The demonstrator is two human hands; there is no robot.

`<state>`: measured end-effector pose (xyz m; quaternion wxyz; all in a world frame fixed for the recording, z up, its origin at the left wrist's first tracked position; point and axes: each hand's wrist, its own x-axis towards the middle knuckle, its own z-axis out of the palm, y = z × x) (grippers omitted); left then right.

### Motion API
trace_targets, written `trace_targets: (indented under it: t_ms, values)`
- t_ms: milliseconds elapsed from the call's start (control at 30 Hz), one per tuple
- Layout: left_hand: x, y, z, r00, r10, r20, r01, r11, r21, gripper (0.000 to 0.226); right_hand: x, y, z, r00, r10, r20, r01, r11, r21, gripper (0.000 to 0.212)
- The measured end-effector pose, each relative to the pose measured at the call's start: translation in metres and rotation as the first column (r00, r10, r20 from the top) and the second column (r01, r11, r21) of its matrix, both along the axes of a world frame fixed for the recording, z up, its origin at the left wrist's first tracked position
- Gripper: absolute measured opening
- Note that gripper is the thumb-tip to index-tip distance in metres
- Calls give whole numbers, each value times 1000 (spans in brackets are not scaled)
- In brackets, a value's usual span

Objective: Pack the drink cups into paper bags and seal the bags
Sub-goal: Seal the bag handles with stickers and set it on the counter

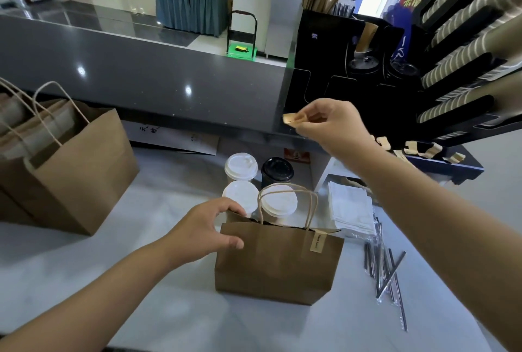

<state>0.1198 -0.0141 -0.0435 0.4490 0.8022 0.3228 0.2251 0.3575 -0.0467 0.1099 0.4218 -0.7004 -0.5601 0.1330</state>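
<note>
A small brown paper bag (pixel 278 262) stands on the white counter, its top pressed nearly closed, twine handles up. One tan sticker (pixel 317 241) seals its right top edge. My left hand (pixel 209 228) grips the bag's top left corner, thumb on the front and fingers over the rim. My right hand (pixel 327 122) is raised above the counter and pinches a tan sticker strip (pixel 292 120). Behind the bag stand white-lidded cups (pixel 241 166) (pixel 240 193) (pixel 279 200) and a black-lidded cup (pixel 277 170). What is inside the bag is hidden.
Larger brown bags (pixel 67 170) stand at the left. White napkins (pixel 351 209) and wrapped black straws (pixel 388 275) lie right of the small bag. More sticker strips (pixel 418 148) hang on a dark shelf edge. A black rack of cups and lids (pixel 440 69) fills the right.
</note>
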Motion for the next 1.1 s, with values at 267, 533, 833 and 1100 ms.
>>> trace_targets:
  t_ms: [267, 533, 833, 1100]
  values:
    - [2, -4, -8, 985, 56, 162, -23, 979, -203, 26, -103, -33, -28, 972, 229, 58, -225, 972, -69, 10]
    - [3, -5, -15, 973, 125, 193, -57, 945, -323, 32, -86, -38, -63, 860, 147, 488, -9, 962, -273, 14]
    - [2, -8, -17, 968, 140, 211, -71, 950, -303, 35, -88, -34, -68, 860, 175, 480, 40, 913, -406, 11]
    - [3, -8, -19, 952, 158, 262, -58, 934, -354, 45, -93, -15, -57, 875, 144, 462, 147, 831, -537, 12]
